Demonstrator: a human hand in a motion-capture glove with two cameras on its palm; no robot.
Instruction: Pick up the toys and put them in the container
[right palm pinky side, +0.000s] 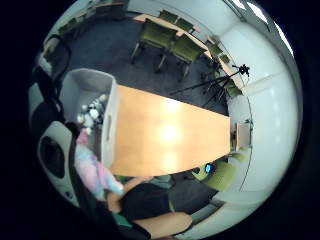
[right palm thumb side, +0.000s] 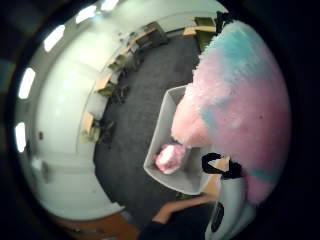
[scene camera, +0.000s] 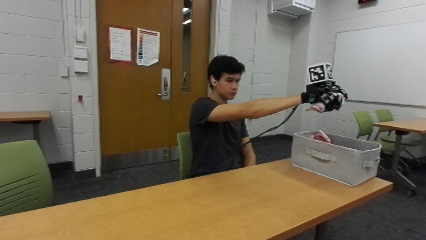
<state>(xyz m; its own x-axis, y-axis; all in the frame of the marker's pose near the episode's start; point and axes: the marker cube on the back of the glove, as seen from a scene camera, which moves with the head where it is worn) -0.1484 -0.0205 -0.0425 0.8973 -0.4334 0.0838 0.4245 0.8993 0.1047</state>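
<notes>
In the outside view a seated person stretches the gloved right hand (scene camera: 324, 96) out at head height, above the grey fabric container (scene camera: 336, 159) at the table's end. The fingers curl round a fluffy pink and blue plush toy (scene camera: 319, 106), which fills much of the thumb side palm view (right palm thumb side: 240, 95) and shows beside the palm in the little finger side view (right palm pinky side: 95, 167). Below it the container (right palm thumb side: 165, 125) holds a pink toy (right palm thumb side: 170, 157); its pink top peeks over the rim (scene camera: 321, 136). Several pale toys (right palm pinky side: 92, 112) lie inside the container (right palm pinky side: 110, 115).
The long wooden table (scene camera: 219, 205) runs from the container toward the near left. Green chairs (scene camera: 23, 175) and another table (scene camera: 403, 125) stand around it. A tripod (right palm pinky side: 220, 80) stands on the carpet beyond the table.
</notes>
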